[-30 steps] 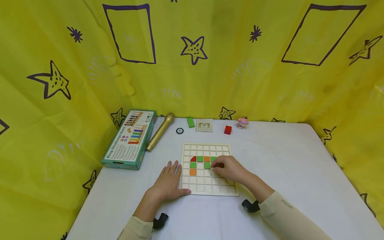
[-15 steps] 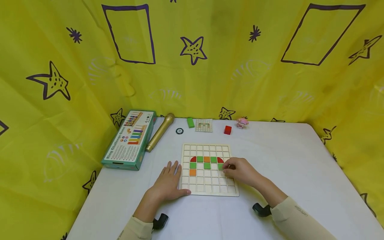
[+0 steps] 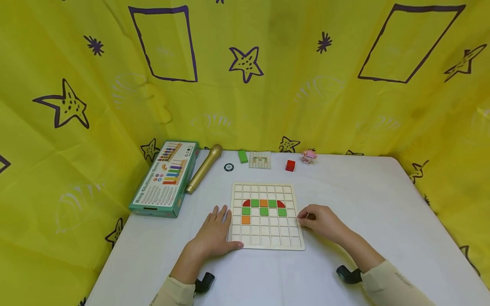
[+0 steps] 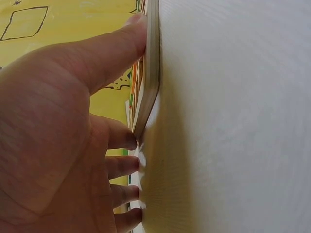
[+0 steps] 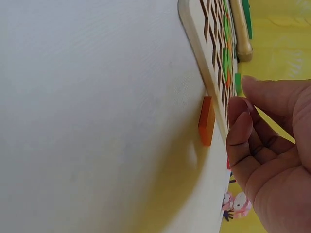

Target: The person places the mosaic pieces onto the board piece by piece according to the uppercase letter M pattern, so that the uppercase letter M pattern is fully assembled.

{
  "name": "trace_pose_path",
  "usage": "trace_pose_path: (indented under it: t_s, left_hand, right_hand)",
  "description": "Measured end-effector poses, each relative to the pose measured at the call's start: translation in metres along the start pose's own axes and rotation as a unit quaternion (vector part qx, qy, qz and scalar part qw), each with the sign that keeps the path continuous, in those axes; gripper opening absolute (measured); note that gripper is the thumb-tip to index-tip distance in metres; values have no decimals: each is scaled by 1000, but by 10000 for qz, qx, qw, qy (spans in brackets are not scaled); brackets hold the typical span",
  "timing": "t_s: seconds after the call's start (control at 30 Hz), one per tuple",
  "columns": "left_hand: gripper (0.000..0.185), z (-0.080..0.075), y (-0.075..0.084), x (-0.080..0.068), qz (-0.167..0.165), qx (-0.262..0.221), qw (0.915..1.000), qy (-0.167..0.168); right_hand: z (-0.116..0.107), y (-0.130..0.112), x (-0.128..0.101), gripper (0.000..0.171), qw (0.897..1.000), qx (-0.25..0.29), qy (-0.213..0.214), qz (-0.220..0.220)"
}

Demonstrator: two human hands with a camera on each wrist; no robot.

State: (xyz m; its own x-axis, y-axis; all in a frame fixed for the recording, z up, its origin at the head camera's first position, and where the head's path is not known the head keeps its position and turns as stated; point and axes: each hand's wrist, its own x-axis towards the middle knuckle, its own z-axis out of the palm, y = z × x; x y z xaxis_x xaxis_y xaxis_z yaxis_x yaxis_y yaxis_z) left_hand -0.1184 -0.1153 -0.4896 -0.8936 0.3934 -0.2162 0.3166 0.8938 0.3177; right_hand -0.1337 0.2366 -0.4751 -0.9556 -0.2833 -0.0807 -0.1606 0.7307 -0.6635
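A pale wooden grid board [image 3: 268,238] lies on the table, with red, orange and green tiles set in several of its cells. My left hand [image 3: 212,233] rests flat at the board's left edge, thumb on its near-left corner; in the left wrist view, the thumb touches the board's edge. My right hand [image 3: 319,221] is beside the board's right edge, fingers curled and thumb apart from them, with nothing visible between. In the right wrist view, a loose orange tile [image 5: 206,120] lies against the board's edge, close to the right fingers; the hand hides it in the head view.
Behind the board are a pattern card [image 3: 260,160], a green block [image 3: 243,156], a black disc [image 3: 229,167], a red cube [image 3: 290,165] and a pink figurine [image 3: 309,156]. At left lie a gold microphone [image 3: 204,169] and a game box [image 3: 164,178].
My right hand has moved right, off the grid to beside the board's right edge, uncovering a red and a green tile in the right-hand cells. My left hand stays put.
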Motion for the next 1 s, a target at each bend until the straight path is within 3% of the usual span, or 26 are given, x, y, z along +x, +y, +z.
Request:
trace_pose_path:
  t_s: [0.47,1.0]
  left_hand:
    - [108,1,-1,0,11,8,10000,-11]
    - [107,1,-1,0,35,-55,10000,14]
  right_hand:
    - [-6,17,-15,6,9997,71,229,-105]
    - [-2,25,-18,21,9992,75,234,308]
